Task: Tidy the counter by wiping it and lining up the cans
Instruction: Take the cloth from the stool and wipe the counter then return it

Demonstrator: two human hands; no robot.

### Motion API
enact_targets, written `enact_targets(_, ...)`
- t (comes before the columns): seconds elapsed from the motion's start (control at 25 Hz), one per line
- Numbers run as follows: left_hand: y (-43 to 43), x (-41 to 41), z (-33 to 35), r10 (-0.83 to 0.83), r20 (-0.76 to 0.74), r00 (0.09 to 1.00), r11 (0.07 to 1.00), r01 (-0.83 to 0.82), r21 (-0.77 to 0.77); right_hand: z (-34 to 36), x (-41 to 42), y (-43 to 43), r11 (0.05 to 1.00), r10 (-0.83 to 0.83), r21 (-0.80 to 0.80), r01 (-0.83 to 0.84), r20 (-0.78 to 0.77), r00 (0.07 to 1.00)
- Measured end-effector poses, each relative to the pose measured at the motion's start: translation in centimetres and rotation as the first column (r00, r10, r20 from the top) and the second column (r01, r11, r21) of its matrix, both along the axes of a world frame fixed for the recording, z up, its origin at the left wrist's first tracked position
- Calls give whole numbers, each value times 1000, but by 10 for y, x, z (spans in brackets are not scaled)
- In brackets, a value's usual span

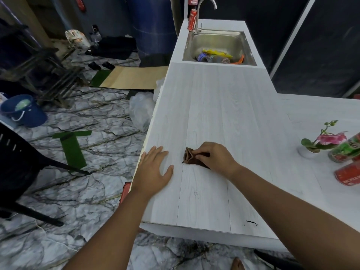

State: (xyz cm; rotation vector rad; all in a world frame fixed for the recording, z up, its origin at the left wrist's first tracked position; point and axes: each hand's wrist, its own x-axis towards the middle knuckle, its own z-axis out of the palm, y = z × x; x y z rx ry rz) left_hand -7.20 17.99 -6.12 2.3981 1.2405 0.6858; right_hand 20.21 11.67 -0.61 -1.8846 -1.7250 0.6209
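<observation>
A small folded brown cloth (189, 156) lies on the white wood-grain counter (224, 114). My right hand (213, 155) pinches it from the right, fingers closed on its edge. My left hand (153, 170) rests flat and open on the counter near its left edge, a short way left of the cloth. A red can (347, 175) lies on its side at the far right, with a green and red can (345, 151) just behind it. Another red can (192, 19) stands upright beside the tap.
A steel sink (219, 41) holding wrappers sits at the counter's far end under a tap (204, 8). A small potted pink flower (319, 142) stands by the right-hand cans. Dark smudges (252, 222) mark the near counter. A black chair (21, 168) and blue bucket (23, 111) stand on the floor, left.
</observation>
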Motion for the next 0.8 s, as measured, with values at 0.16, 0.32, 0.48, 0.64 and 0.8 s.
enact_targets(0.16,-1,-4,6,9,92,996,997,-2,-76,-4,-24,-51,999,45,25,-44,-11,999)
enact_targets(0.32,-9,-9,10,-25,67,997,995,32,-92,-7,-48,-91,996,83,20,-83,-7,996)
enact_targets(0.48,-42,-18,1,-9,-31,999,1000,8,-27,-8,-65,-128,992,119,46,-118,-4,993)
enact_targets(0.64,-57,-29,-5,-5,-51,999,1000,5,-5,-11,-80,-162,986,155,64,-153,-19,988)
enact_targets(0.8,-56,-27,2,7,-36,999,1000,-8,-24,-8,-83,-168,983,181,5,-182,-106,978)
